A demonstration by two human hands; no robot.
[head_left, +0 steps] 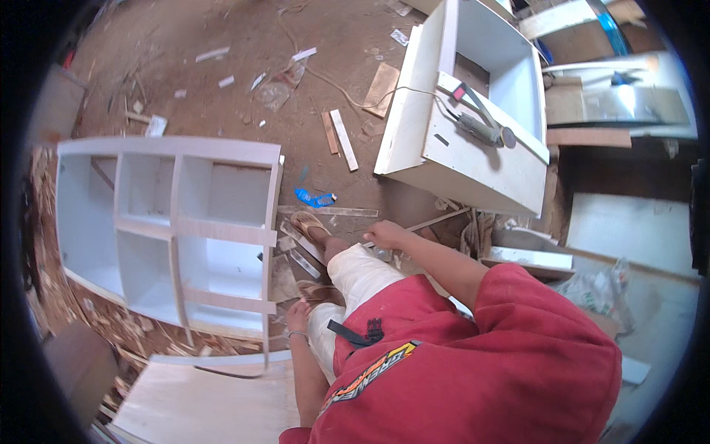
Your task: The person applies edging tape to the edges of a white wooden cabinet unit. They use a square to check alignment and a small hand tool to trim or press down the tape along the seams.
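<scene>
My left hand [298,317] hangs beside my left knee, near the white shelf cabinet [198,230]; its fingers look loosely apart, and I see nothing in it. My right hand [381,234] is over the floor in front of my right thigh, fingers curled in. A thin pale strip [438,220] runs behind that hand; whether the fingers grip it or anything else is hidden. The cabinet lies on its back to the left, its several compartments facing up. Farther off, an angle grinder [479,129] with a cord rests on a second white cabinet [473,169].
Wood offcuts [343,139], a blue wrapper [315,198] and shavings litter the dirt floor. The grinder's cord [336,87] trails across it. A pale board [207,403] lies at lower left. Boards and a clear plastic bag [595,292] are at right.
</scene>
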